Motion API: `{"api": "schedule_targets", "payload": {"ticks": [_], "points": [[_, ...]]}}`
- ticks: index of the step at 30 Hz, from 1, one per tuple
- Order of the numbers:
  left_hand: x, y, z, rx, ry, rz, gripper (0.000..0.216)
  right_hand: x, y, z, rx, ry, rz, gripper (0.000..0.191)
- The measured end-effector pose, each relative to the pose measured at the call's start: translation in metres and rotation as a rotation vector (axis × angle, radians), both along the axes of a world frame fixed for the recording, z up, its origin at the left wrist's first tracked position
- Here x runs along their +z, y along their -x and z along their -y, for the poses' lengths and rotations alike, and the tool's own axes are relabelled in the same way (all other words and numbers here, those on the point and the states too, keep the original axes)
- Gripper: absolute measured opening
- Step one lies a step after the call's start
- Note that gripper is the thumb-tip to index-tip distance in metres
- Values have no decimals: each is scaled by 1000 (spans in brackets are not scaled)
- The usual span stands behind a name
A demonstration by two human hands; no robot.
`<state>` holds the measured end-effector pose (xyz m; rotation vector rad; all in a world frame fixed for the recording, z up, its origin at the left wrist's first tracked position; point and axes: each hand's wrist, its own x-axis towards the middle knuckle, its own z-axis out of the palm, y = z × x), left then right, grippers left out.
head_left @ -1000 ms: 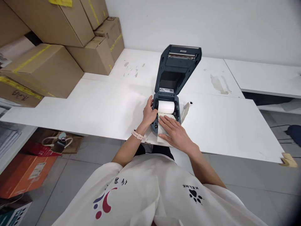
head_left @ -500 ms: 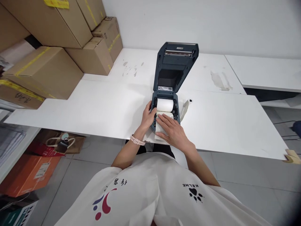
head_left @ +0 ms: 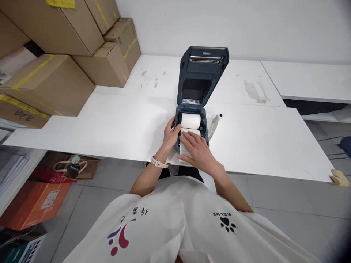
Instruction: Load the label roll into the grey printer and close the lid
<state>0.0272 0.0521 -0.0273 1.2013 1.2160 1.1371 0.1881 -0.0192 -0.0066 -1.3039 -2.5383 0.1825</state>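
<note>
A dark blue-grey label printer (head_left: 205, 109) stands on the white table with its lid (head_left: 189, 73) tipped up and back. Inside lies a white label roll (head_left: 191, 121), and its paper strip (head_left: 184, 151) comes out over the front towards me. My left hand (head_left: 170, 135) grips the printer's left side, thumb on the inner edge and fingers outside. Stretched out flat, the fingers of my right hand (head_left: 201, 151) press on the strip at the front and hide part of it. Right of the printer lies a loose curled paper strip (head_left: 214, 126).
Cardboard boxes (head_left: 52, 82) are stacked on the table's left end. A white wall (head_left: 219, 25) stands behind the table (head_left: 260, 142). Below at the left are an orange box (head_left: 41, 206) and a brown bag (head_left: 91, 168). Something tan (head_left: 340, 178) sits at the right front corner.
The whole view has shifted slightly. My right hand's fingers are a little more spread on the paper strip; my left hand keeps its place on the printer.
</note>
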Motion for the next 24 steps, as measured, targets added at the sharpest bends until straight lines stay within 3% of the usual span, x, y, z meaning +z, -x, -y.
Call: {"api": "schedule_targets", "payload": {"ticks": [6, 10, 12, 14, 16, 18, 20, 22, 24], "points": [[2, -1, -3, 3, -5, -1, 58, -3, 9, 6, -45, 9, 0, 71], [3, 1, 17, -3, 35, 19, 63, 5, -13, -3, 73, 91, -132, 70], [1, 4, 38, -15, 99, 33, 69, 21, -32, -29, 89, 40, -307, 66], [-2, 9, 59, -32, 144, 60, 71, 44, -50, -73, -37, -97, -530, 68], [-7, 14, 74, -49, 169, 74, 70, 71, -62, -129, -141, -131, -731, 76], [-14, 19, 80, -53, 159, 100, 70, 96, -66, -184, -177, -27, -918, 77], [-20, 24, 78, -32, 152, 144, 74, 111, -65, -218, -196, 139, -1038, 78], [-25, 29, 73, 4, 188, 185, 79, 113, -63, -222, -195, 188, -1092, 79], [-25, 34, 70, 34, 247, 217, 83, 101, -61, -195, -176, 126, -1095, 77]]}}
